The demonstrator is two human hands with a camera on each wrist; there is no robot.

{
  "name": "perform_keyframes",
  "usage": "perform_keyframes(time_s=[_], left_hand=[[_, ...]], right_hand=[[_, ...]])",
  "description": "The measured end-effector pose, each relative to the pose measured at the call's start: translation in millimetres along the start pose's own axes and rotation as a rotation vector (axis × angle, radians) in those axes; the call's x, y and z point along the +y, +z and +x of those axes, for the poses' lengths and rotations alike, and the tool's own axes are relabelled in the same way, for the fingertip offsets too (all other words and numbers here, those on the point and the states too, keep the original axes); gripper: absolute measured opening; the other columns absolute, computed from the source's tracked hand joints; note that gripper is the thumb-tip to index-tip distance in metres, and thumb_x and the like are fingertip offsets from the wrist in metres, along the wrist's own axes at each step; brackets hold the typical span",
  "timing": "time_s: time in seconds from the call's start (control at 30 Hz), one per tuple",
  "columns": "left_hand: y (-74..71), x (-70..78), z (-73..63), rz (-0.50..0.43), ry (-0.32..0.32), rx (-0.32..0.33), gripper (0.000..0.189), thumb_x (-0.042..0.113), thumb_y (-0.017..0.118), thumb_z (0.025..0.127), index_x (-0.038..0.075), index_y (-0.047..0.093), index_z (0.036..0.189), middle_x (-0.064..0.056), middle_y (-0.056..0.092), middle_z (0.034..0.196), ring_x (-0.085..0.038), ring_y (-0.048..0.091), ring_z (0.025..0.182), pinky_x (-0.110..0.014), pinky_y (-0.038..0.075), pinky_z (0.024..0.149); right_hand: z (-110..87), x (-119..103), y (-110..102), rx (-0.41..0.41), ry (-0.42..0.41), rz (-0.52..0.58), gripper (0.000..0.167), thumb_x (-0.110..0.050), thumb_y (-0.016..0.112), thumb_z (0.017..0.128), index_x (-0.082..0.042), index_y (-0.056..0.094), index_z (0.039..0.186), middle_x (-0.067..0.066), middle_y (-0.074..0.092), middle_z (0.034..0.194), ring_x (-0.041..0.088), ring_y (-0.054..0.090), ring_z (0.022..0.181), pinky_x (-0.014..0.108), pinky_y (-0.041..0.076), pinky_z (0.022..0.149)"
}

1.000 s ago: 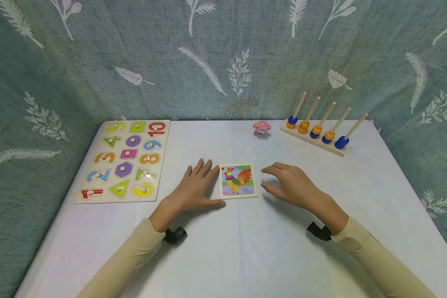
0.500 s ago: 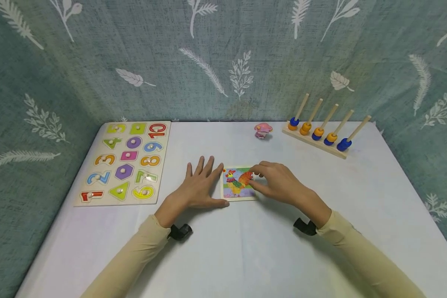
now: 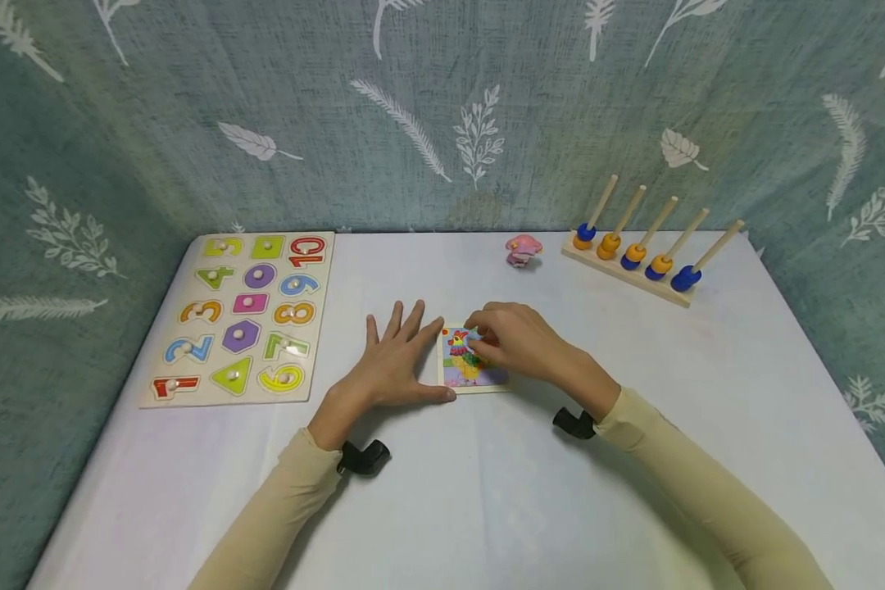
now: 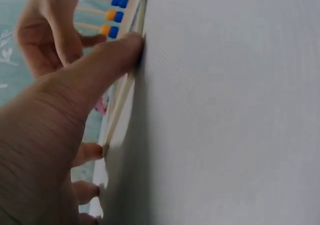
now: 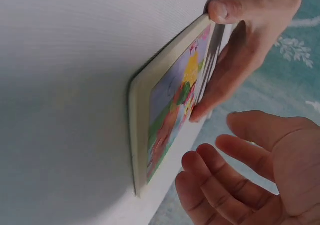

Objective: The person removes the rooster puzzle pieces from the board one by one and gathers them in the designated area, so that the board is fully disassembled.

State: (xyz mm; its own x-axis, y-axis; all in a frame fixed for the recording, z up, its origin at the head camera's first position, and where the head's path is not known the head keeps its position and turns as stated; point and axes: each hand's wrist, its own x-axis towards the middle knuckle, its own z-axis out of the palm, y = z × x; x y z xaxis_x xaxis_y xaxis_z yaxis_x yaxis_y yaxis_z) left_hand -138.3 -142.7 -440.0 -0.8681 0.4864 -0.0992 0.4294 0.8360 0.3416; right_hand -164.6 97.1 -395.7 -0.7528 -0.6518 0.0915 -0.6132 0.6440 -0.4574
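Observation:
A small square rooster picture puzzle (image 3: pixel 475 378) with a pale wooden border lies flat on the table. My left hand (image 3: pixel 394 365) is spread at its left side, thumb and index fingertip touching the edge and corner. The left wrist view shows that thumb (image 4: pixel 107 60) against the frame's side. My right hand (image 3: pixel 527 344) hovers over the puzzle's upper right part and hides some of the rooster. In the right wrist view, the fingers (image 5: pixel 220 182) are loosely bent above the puzzle board (image 5: pixel 142 105), apart from it, with nothing between them.
A wooden number and shape board (image 3: pixel 224 319) lies at the left. Near the back edge stands a pink mushroom-like toy (image 3: pixel 523 250). Further right is a peg stand (image 3: pixel 627 270) with blue and orange beads. A leaf-patterned cloth (image 3: pixel 413 123) hangs behind the white table (image 3: pixel 442 508).
My right hand has moved left, from beside the puzzle to above it. My left hand stays at the puzzle's left edge, its fingers a little more spread.

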Motion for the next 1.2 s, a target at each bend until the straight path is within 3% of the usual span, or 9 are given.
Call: perform_keyframes(time_s=[0.4,0.83,1.0,1.1,1.2], left_hand=[[0.5,1.2,-2.4,0.0,-0.001,0.015,0.112,0.078,0.069,0.073,0.021,0.027,0.16,-0.014,0.003,0.167,-0.042,-0.006,0.15,-0.073,-0.006,0.108],[2.4,-4.6,-8.4,-0.035,-0.011,0.023,0.112,0.075,0.073,0.072,0.021,0.028,0.16,-0.014,0.005,0.167,-0.042,-0.005,0.15,-0.072,-0.007,0.109],[3.4,-6.7,-4.9,-0.043,0.003,0.03,0.112,0.075,0.073,0.072,0.021,0.028,0.16,-0.014,0.005,0.167,-0.04,-0.006,0.151,-0.071,-0.008,0.109],[4.9,-6.0,-1.9,-0.044,0.009,0.03,0.113,0.076,0.072,0.072,0.022,0.027,0.161,-0.013,0.004,0.167,-0.04,-0.007,0.151,-0.07,-0.009,0.11],[4.6,-4.6,-0.5,-0.038,0.01,0.026,0.113,0.075,0.072,0.072,0.022,0.027,0.161,-0.013,0.003,0.167,-0.04,-0.007,0.151,-0.07,-0.009,0.11]], right_hand=[[17.8,0.6,10.2,-0.032,0.007,0.002,0.023,-0.02,0.075,0.091,-0.007,0.075,0.109,0.004,0.068,0.091,0.014,0.06,0.075,0.033,0.049,0.067],[32.7,-0.8,26.7,-0.094,0.093,0.061,0.027,-0.026,0.082,0.085,-0.01,0.071,0.104,0.002,0.066,0.091,0.017,0.06,0.081,0.035,0.049,0.072],[34.8,-3.6,24.5,-0.134,0.114,0.085,0.015,-0.019,0.08,0.087,-0.012,0.07,0.095,0.0,0.064,0.088,0.017,0.057,0.081,0.036,0.048,0.074],[35.0,-5.4,22.8,-0.149,0.135,0.09,0.014,-0.015,0.078,0.087,-0.011,0.07,0.098,0.001,0.065,0.091,0.018,0.058,0.083,0.037,0.048,0.076],[35.4,-5.9,22.4,-0.141,0.163,0.074,0.024,-0.016,0.08,0.086,-0.009,0.07,0.107,0.003,0.066,0.095,0.019,0.06,0.087,0.039,0.049,0.079]])
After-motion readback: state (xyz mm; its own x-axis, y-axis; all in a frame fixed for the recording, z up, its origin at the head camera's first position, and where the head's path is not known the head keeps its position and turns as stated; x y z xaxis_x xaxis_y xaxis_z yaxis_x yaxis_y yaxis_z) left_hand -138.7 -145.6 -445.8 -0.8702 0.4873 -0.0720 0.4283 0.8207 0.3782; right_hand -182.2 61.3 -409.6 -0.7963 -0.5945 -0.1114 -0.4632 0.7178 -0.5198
